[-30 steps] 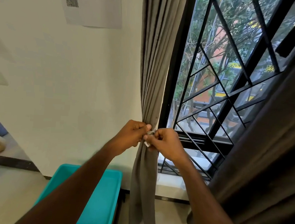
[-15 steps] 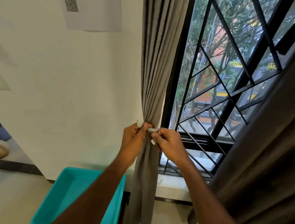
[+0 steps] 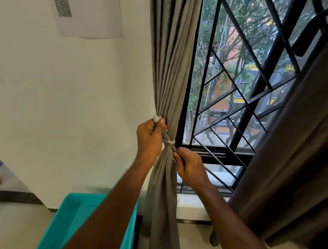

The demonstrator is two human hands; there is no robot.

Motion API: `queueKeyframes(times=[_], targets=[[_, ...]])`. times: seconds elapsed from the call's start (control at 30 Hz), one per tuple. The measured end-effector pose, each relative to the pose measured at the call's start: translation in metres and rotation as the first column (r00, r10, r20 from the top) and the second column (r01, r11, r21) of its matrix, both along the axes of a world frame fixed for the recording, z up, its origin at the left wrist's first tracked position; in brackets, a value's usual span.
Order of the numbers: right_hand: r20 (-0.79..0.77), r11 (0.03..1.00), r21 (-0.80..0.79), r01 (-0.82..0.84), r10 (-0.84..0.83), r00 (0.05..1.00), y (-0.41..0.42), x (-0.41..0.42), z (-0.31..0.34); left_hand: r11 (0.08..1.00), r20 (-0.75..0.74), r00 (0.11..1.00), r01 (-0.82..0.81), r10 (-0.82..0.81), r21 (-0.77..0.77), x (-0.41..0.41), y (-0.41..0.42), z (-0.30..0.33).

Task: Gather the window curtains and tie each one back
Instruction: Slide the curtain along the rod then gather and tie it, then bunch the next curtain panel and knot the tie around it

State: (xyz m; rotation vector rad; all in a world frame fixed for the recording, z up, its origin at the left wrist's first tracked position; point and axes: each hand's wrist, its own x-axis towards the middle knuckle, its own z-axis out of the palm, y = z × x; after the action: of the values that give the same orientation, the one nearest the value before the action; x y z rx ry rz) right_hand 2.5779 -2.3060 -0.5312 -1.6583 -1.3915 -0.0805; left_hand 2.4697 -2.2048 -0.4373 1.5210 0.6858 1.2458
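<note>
The grey left curtain (image 3: pixel 171 58) hangs gathered into a narrow bunch beside the window frame. A thin grey tie-back strip (image 3: pixel 169 142) is wrapped around the bunch and crossed into a knot at its front. My left hand (image 3: pixel 150 140) grips one end of the strip, whose pale tip pokes out above my fist. My right hand (image 3: pixel 190 166) pinches the other end, low and to the right of the knot. The darker right curtain (image 3: pixel 293 158) hangs loose along the right side.
A black window grille (image 3: pixel 241 101) with diagonal bars fills the middle. A teal plastic bin (image 3: pixel 68 220) stands on the floor below my left arm. A paper sheet with a QR code (image 3: pixel 85 11) is stuck on the white wall. The white sill (image 3: pixel 191 202) runs under the window.
My hands have drawn apart, the left one up and to the left, the right one down and to the right. The strip now stretches taut between them across the bunched curtain.
</note>
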Motion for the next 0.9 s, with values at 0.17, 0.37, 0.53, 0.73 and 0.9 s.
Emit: queueKeyframes(times=[0.17, 0.37, 0.53, 0.73, 0.9], targets=[[0.058, 0.996, -0.033, 0.084, -0.082, 0.995, 0.010, -0.002, 0.004, 0.999, -0.031, 0.999, -0.023, 0.022, -0.023, 0.002, 0.007, -0.001], [0.054, 0.973, -0.145, 0.181, -0.175, 0.983, 0.029, -0.005, 0.010, 0.967, -0.218, 0.972, -0.025, 0.082, 0.254, -0.007, 0.030, -0.006], [0.132, 0.956, -0.193, 0.223, -0.200, 0.971, 0.024, 0.004, 0.030, 0.860, -0.242, 0.967, 0.057, 0.078, 0.507, -0.018, 0.032, -0.014], [0.293, 0.932, -0.144, 0.333, -0.281, 0.914, 0.023, 0.032, 0.088, 0.731, -0.250, 0.968, 0.185, -0.021, 0.656, -0.013, 0.041, 0.028], [0.402, 0.880, -0.150, 0.450, -0.362, 0.841, 0.017, 0.049, 0.144, 0.648, -0.271, 0.963, 0.211, -0.007, 0.732, 0.022, 0.043, 0.070]])
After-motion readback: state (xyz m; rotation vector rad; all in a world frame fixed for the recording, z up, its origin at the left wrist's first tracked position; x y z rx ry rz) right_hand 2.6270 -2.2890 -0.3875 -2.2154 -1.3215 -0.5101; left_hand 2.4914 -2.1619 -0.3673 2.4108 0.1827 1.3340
